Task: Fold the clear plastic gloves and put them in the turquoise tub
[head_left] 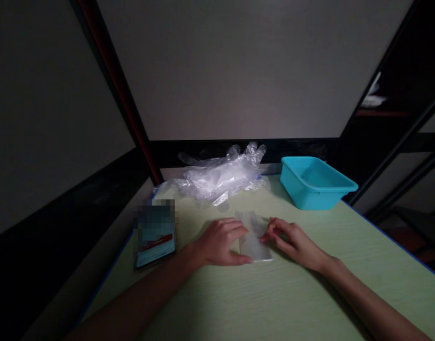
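Head view: one translucent plastic rectangle (256, 247), apparently flattened, is touched by spread left hand (221, 240) and right hand (293, 242), whose grip is unclear; clear plastic gloves (221, 179) are left heaped.

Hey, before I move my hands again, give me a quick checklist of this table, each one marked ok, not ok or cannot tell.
1. Left hand at the left edge of the plastic piece: ok.
2. Right hand at its right edge: ok.
3. Right fingertips pinching the plastic: cannot tell.
4. Plastic piece lying on the table: ok.
5. Clear gloves neatly stacked: not ok, loosely heaped towards the back.
6. Turquoise basin upright and apart from both hands: ok.
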`<state>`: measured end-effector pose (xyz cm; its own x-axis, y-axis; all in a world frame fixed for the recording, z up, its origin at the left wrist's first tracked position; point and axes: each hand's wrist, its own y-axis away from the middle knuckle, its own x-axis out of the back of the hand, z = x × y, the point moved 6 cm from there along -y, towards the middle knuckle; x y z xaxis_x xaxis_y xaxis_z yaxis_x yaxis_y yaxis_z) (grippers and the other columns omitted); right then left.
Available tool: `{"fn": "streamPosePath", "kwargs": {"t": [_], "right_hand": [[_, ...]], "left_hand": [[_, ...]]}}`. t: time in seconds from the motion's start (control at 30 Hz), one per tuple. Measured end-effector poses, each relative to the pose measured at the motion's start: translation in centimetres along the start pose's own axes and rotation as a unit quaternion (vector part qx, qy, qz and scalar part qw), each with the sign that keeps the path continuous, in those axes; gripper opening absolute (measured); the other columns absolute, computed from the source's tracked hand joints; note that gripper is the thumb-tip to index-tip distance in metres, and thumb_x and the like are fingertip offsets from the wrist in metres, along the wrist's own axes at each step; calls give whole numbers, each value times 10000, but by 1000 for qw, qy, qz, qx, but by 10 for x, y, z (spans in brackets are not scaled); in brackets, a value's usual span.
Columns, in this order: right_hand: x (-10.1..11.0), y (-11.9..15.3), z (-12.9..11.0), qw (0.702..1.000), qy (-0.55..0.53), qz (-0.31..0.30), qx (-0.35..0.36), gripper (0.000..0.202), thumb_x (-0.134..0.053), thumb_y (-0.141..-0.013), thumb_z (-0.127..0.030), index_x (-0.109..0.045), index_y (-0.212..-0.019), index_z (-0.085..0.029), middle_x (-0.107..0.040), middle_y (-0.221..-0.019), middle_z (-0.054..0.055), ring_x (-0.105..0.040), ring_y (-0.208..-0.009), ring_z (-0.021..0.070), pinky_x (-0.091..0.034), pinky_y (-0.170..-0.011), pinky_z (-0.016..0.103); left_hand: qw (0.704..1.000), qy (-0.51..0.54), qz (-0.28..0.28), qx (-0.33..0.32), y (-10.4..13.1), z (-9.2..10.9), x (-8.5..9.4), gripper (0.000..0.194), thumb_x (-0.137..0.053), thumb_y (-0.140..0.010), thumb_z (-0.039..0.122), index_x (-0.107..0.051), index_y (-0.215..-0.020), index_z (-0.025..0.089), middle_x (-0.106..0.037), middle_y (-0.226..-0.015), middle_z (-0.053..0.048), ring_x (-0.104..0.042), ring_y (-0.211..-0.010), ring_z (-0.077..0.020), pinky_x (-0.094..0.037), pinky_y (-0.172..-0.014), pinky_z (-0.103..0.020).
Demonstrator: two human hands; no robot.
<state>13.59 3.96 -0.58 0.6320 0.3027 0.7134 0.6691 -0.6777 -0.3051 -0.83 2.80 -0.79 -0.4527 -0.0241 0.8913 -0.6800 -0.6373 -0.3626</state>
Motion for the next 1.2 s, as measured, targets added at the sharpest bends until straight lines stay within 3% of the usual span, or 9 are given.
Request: {"fn": "streamPosePath", "kwargs": {"t": [0.1,0.2,0.47,0.67,0.77,0.87,1.0,1.1,1.2], "right_hand": [[-3,3,-11,992,76,-49,83,81,-459,-825,-191,-534,-850,-175,-626,-835,27,-576,-806,142,-327,-921,383],[-7,8,-22,975,143,-93,145,130,-534,-786,-216,-597,-895,-183,-612,-960,38,-538,-927,157,-310,-938,382],[-12,12,-32,948,259,-74,168,148,-489,-806,-142,-634,-794,-174,-629,-892,52,-540,-885,164,-396,-851,359],[-16,11,-36,944,261,-82,184,183,-427,-817,-111,-603,-823,-158,-627,-940,68,-552,-902,166,-397,-875,364],[-13,10,-34,955,231,-94,162,174,-407,-823,-125,-556,-911,-146,-611,-966,82,-552,-899,163,-390,-887,361],[-9,8,-26,966,212,-96,114,172,-369,-841,-135,-511,-936,-152,-599,-834,67,-555,-770,154,-439,-747,318],[-5,6,-14,983,161,-73,51,131,-322,-868,-170,-453,-852,-177,-548,-730,28,-509,-619,125,-402,-567,247],[-3,6,-6,992,115,-56,19,118,-310,-877,-193,-418,-829,-192,-524,-702,5,-488,-589,114,-381,-546,228],[-2,7,-1,995,86,-48,5,117,-312,-878,-213,-416,-827,-195,-517,-694,-3,-482,-586,114,-376,-546,223]], "left_hand": [[1000,-15,5,14,0,0,-2,362,-556,-695,453,-591,-915,167,-621,-853,-73,-572,-785,-213,-412,-721,-286],[999,0,23,38,1,-4,-2,256,-543,-724,352,-594,-908,182,-625,-866,-60,-574,-804,-204,-408,-730,-277],[989,97,50,103,-1,-15,0,150,-488,-746,173,-617,-822,183,-635,-775,-25,-580,-684,-146,-423,-635,-222],[984,125,59,111,-1,-20,-3,169,-475,-725,131,-617,-807,173,-627,-740,-25,-575,-645,-137,-429,-607,-219],[984,125,52,116,-2,-20,-4,160,-492,-712,145,-618,-805,176,-628,-748,-28,-574,-655,-143,-430,-613,-226],[985,121,38,117,-2,-20,-3,161,-466,-766,213,-615,-816,179,-626,-752,-31,-573,-677,-150,-421,-632,-231],[990,118,23,73,-2,-15,1,278,-372,-831,322,-600,-871,169,-619,-795,-48,-567,-709,-163,-408,-666,-244],[997,72,16,37,-1,-9,1,288,-473,-774,391,-589,-899,159,-611,-843,-65,-560,-759,-194,-401,-684,-261],[999,15,20,40,-1,-8,-1,207,-477,-801,332,-597,-864,176,-613,-806,-53,-559,-753,-185,-390,-670,-249]]}}
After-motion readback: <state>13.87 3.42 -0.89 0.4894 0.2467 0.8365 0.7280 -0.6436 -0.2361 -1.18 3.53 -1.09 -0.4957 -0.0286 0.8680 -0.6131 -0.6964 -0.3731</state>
